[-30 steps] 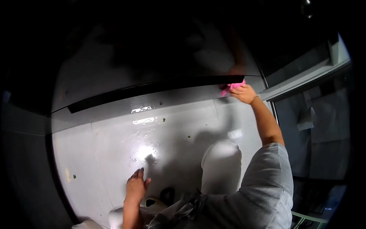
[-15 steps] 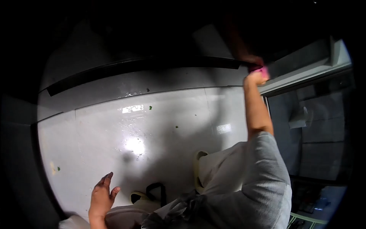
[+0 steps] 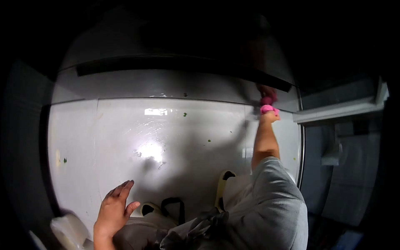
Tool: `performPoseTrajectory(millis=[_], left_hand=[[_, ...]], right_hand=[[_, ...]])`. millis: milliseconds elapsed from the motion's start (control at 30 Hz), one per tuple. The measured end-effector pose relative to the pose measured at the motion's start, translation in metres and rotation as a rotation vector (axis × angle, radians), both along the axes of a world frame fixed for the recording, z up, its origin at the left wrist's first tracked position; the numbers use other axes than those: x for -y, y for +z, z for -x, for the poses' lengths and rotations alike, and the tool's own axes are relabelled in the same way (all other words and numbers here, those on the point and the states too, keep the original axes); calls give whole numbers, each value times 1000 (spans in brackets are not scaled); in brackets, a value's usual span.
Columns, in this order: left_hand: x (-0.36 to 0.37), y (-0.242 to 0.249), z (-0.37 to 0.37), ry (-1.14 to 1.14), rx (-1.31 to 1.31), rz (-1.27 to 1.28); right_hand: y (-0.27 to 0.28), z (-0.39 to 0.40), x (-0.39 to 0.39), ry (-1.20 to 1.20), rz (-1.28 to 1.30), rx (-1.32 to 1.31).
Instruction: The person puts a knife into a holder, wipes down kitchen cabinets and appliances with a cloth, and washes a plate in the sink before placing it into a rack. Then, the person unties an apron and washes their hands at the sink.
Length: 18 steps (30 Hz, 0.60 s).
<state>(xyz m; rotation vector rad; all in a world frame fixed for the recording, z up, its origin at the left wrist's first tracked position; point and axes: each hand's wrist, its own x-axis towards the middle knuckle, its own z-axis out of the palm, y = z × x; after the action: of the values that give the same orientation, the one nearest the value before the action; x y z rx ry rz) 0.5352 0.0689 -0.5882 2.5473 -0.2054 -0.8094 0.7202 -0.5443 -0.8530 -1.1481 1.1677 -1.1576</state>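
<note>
My right hand [image 3: 271,117], on an outstretched arm, is closed around a bunched pink cloth [image 3: 267,109]. The cloth is low against the glossy panel [image 3: 216,85], near where it meets the pale floor [image 3: 121,166]. A dim reflection of hand and cloth shows in the panel. At the lower left, my left hand [image 3: 116,210] hangs above the floor with nothing in it, fingers stretched and thumb apart. Small green scraps [image 3: 185,114] lie scattered on the floor, and wet streaks shine around the bright light reflection.
A long dark strip [image 3: 175,64] runs across the panel. Yellowish slippers [image 3: 225,183] are on my feet, beside a black strap [image 3: 173,202]. To the right is a doorway with a pale frame [image 3: 341,110]. A whitish, crumpled-looking thing [image 3: 71,231] stands at the lower left.
My right hand has brought the pink cloth down from higher on the panel's right side, closer to the floor edge. My view has shifted a little. The left hand remains open.
</note>
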Motion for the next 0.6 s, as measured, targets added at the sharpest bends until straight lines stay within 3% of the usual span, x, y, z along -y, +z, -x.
performPoseTrajectory(millis=[67,133,167,200,267,300,333,433,500,567,600], left_hand=[[-2,3,-4,-49,33,111],[-3,6,-8,-49,-2,130],[-5,8,-10,-83,-13,147],[-8,6,-9,-62,-30,160],[-13,3,-7,-60,28,168],[-16,1,-5,-79,82,172],[-19,-2,-4,-57,84,164],[-30,-10,3,-86,137,175],[-40,-15,6,-105,154,178],[-52,-20,6,-64,147,141],[-58,-26,4,-49,166,126]], right_hand=[[-4,-8,-6,310,-60,201],[-14,-11,-39,817,-118,262],[-11,-26,-88,544,-234,218],[-36,-38,-109,561,-487,455],[-48,-58,-221,308,-302,17],[-38,-63,-285,322,-326,-46],[-86,-80,-307,432,-578,131],[-5,-86,-495,715,-769,2],[35,-97,-569,1218,-1189,50],[72,-104,-629,1659,-1215,12],[110,-91,-650,1780,-1028,-6]])
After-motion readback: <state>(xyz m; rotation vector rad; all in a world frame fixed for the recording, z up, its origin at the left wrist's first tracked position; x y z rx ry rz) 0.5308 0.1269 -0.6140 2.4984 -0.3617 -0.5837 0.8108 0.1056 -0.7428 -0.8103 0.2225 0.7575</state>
